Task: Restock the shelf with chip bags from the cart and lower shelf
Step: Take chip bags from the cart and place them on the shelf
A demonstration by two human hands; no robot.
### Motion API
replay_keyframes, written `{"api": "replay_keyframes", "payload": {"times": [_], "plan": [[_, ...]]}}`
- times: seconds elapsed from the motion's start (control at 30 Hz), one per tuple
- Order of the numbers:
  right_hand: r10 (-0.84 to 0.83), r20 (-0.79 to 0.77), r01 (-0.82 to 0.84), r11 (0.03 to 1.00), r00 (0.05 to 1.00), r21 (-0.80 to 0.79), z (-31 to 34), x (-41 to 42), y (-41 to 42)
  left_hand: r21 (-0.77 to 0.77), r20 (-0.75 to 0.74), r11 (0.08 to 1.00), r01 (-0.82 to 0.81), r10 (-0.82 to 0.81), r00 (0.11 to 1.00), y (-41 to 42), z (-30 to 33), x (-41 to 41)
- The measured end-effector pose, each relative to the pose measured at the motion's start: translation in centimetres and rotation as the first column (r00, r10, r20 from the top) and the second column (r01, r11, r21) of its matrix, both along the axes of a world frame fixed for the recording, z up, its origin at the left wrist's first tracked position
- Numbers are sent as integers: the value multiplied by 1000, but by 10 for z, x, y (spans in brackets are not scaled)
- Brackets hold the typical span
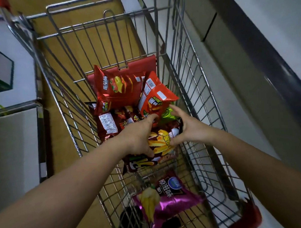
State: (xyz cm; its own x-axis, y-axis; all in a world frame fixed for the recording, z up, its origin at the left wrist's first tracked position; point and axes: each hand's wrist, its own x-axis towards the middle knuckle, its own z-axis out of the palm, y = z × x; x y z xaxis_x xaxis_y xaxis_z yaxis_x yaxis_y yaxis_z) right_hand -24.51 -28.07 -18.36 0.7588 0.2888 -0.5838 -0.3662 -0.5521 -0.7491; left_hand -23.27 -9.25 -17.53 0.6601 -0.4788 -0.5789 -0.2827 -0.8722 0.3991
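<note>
A wire shopping cart (191,48) holds several chip bags. My left hand (138,136) and my right hand (190,127) reach into it and hold a dark brown bag with a fries picture (162,141) by its two sides, thumbs on its front. Behind it lie a red burger-print bag (117,87), an orange-red bag (154,98), a green bag (168,114) mostly hidden, and a dark red bag (110,124) at the left. A purple bag (168,194) lies at the near end of the cart.
A red flap (140,64) stands at the cart's far end. A white and grey unit (13,106) is close on the left, a grey sloping wall (248,75) on the right. The floor (62,83) under the cart is yellowish.
</note>
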Motion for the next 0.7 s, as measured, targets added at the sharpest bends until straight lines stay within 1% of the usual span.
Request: {"api": "replay_keyframes", "payload": {"times": [0.1, 0.13, 0.2, 0.23, 0.27, 0.3, 0.33, 0.37, 0.4, 0.43, 0.47, 0.5, 0.53, 0.57, 0.6, 0.63, 0.67, 0.7], "plan": [[91, 28, -89, 993, 995, -71, -2, -4, -5, 1, -26, 999, 39, -39, 999, -3, 1, -1], [94, 46, -89, 992, 995, -93, -3, -5, -5, -8, -42, 999, 40, -40, 998, -4, 1, -2], [30, 61, -25, 995, 998, -92, -6, -9, -4, -16, -30, 999, 41, -41, 999, -4, -2, -4], [-21, 66, 26, 997, 998, -78, -8, -10, -3, -8, 23, 999, 48, -48, 999, -3, -4, -5], [-76, 78, 81, 994, 994, -68, -12, -11, -3, -1, 114, 999, 49, -48, 992, -2, -5, -7], [-134, 98, 141, 988, 986, -65, -15, -12, -3, -15, 235, 1000, 21, -16, 972, 0, -7, -10], [-208, 122, 215, 975, 971, -54, -18, -12, -3, -68, 354, 996, -49, 70, 932, 2, -8, -14], [-309, 133, 314, 950, 942, -11, -22, -12, -3, -161, 431, 973, -164, 219, 875, 4, -9, -17], [-440, 101, 435, 898, 892, 72, -25, -12, -3, -286, 445, 906, -312, 414, 794, 5, -5, -20], [-568, 13, 557, 812, 823, 173, -26, -13, -3, -411, 381, 792, -453, 600, 703, 6, -7, -20], [-652, -110, 654, 709, 750, 264, -27, -13, -2, -485, 254, 661, -572, 732, 632, 7, -7, -20], [-685, -240, 721, 608, 688, 331, -28, -14, 1, -521, 88, 537, -663, 807, 584, 8, -9, -20], [-676, -364, 764, 521, 641, 380, -28, -16, 5, -541, -86, 427, -724, 829, 553, 9, -11, -18], [-641, -464, 789, 453, 612, 415, -29, -19, 10, -544, -246, 331, -771, 816, 524, 8, -13, -18], [-600, -538, 805, 407, 592, 431, -32, -22, 16, -518, -379, 259, -815, 785, 490, 7, -13, -17], [-558, -592, 814, 384, 581, 436, -35, -27, 22, -481, -485, 205, -853, 748, 453, 8, -14, -18], [-521, -633, 820, 378, 573, 430, -39, -32, 28, -447, -552, 170, -878, 721, 420, 9, -16, -18], [-495, -657, 821, 393, 569, 415, -43, -37, 34, -420, -587, 143, -896, 711, 388, 12, -20, -19]]}}
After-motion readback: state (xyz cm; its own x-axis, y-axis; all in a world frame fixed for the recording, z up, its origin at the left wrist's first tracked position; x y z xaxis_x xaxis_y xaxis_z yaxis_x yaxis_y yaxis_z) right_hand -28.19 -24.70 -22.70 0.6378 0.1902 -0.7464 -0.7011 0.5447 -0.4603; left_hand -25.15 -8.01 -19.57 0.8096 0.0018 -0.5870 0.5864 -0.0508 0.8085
